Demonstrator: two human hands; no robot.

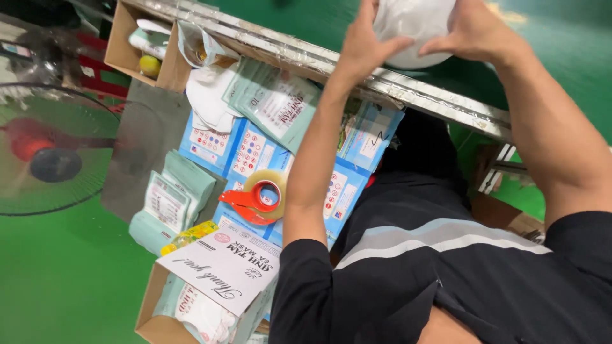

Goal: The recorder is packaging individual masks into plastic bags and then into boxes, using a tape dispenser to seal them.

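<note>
Both of my hands hold a white rounded mask [411, 28] at the top of the view, above a metal table edge [440, 99]. My left hand [363, 44] grips its left side with the fingers spread over it. My right hand [475, 32] clasps its right side. The lower part of the mask shows between the hands; its top is cut off by the frame. My arms reach out from a black shirt with grey stripes.
Below lie blue boxes [255, 153], pale green mask packets [274, 102], and a red tape dispenser [258, 200] with clear tape. An open cardboard box [210, 286] sits at the bottom, another [137, 44] top left. A fan [51, 153] stands left on the green floor.
</note>
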